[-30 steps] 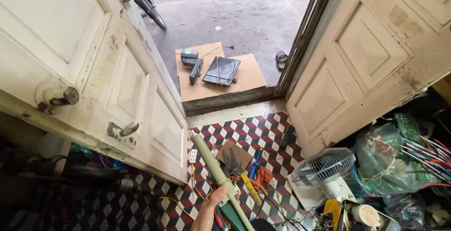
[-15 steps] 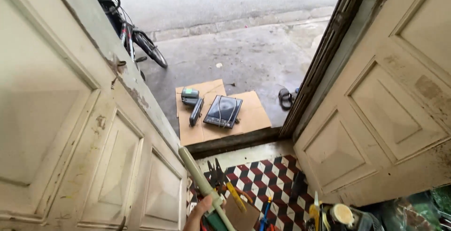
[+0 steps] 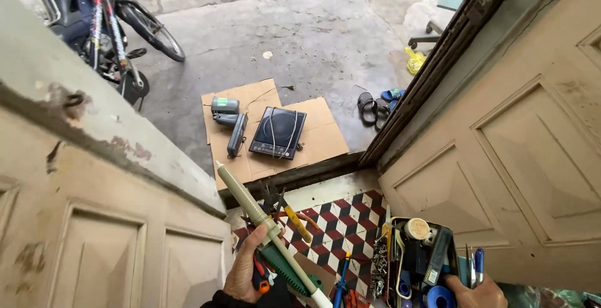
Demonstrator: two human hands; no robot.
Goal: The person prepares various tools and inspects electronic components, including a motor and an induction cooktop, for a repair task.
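**Long pale tool held over the doorway**

The left hand [image 3: 247,270] is closed around a long, pale green tube-shaped tool [image 3: 263,223], tilted with its tip toward the threshold. By my reading nothing has been set down yet. The right hand [image 3: 472,292] grips a tool tray [image 3: 416,258] at the lower edge, pens between its fingers. Loose pliers and screwdrivers [image 3: 294,220] lie on the checkered floor [image 3: 344,217]. Outside, a black induction cooker [image 3: 278,133] rests on cardboard [image 3: 319,136], beside sandals [image 3: 369,107] and a bicycle [image 3: 119,26]. Open door leaves flank the passage.
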